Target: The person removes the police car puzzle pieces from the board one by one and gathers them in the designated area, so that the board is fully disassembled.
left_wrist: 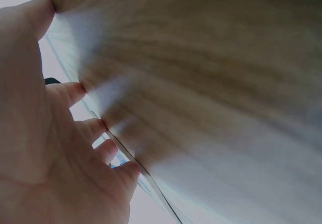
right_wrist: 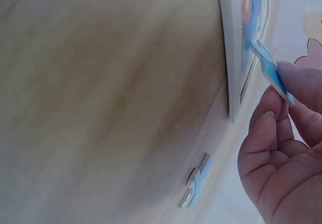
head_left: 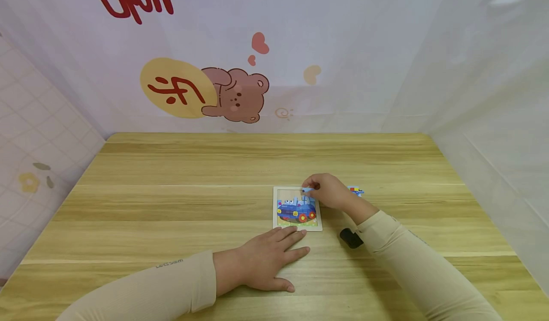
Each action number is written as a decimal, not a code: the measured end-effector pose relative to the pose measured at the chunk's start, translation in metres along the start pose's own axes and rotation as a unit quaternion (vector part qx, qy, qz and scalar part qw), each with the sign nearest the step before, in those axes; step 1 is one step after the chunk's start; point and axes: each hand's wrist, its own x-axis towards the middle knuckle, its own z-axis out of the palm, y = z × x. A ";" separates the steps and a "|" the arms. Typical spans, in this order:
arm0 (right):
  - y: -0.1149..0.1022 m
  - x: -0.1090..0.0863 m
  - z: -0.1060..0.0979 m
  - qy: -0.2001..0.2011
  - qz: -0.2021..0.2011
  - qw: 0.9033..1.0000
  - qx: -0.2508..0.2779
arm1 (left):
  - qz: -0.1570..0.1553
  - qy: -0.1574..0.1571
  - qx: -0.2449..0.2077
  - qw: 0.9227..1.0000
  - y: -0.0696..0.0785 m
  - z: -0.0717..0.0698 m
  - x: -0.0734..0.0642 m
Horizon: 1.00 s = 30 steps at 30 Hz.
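Observation:
A jigsaw puzzle board (head_left: 288, 193) with a pale frame lies on the table, most of its blue car picture filled in and a bare patch along the top. My right hand (head_left: 330, 191) pinches a light blue puzzle piece (right_wrist: 271, 72) between thumb and fingers, over the board's upper right part. The piece is held tilted in the right wrist view. Flat on the table, my left hand (head_left: 268, 258) has its fingers spread, with fingertips (left_wrist: 132, 167) right at the board's near edge.
Just right of the board, partly behind my right wrist, a loose puzzle piece (right_wrist: 197, 181) with blue on it lies on the wooden table (head_left: 171, 206). A black object (head_left: 351, 238) shows beneath the right forearm. A white printed curtain (head_left: 343, 35) stands behind the table.

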 end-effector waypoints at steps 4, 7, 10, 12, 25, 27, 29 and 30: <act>0.001 0.000 -0.001 0.003 -0.002 1.000 0.016 | -0.001 -0.006 -0.003 1.000 0.000 0.000 0.000; 0.002 -0.001 -0.001 0.009 -0.006 1.000 0.020 | -0.001 -0.008 -0.006 1.000 0.000 0.000 0.000; 0.004 -0.002 -0.004 0.015 -0.005 1.000 0.026 | -0.001 -0.007 -0.006 1.000 0.000 0.001 0.000; 0.005 -0.004 -0.007 0.018 -0.005 0.999 0.035 | -0.001 -0.005 -0.005 1.000 0.000 0.001 0.000; 0.028 -0.016 -0.039 0.046 0.010 0.996 0.072 | -0.006 -0.004 -0.002 1.000 -0.001 -0.001 0.002; 0.033 -0.019 -0.044 0.049 0.014 0.996 0.076 | -0.007 -0.005 -0.004 1.000 -0.001 -0.001 0.002; 0.039 -0.022 -0.048 0.050 0.018 0.995 0.081 | -0.008 -0.006 -0.005 1.000 -0.001 0.000 0.001; 0.042 -0.023 -0.050 0.049 0.020 0.995 0.083 | -0.008 -0.007 -0.005 1.000 0.000 0.001 0.001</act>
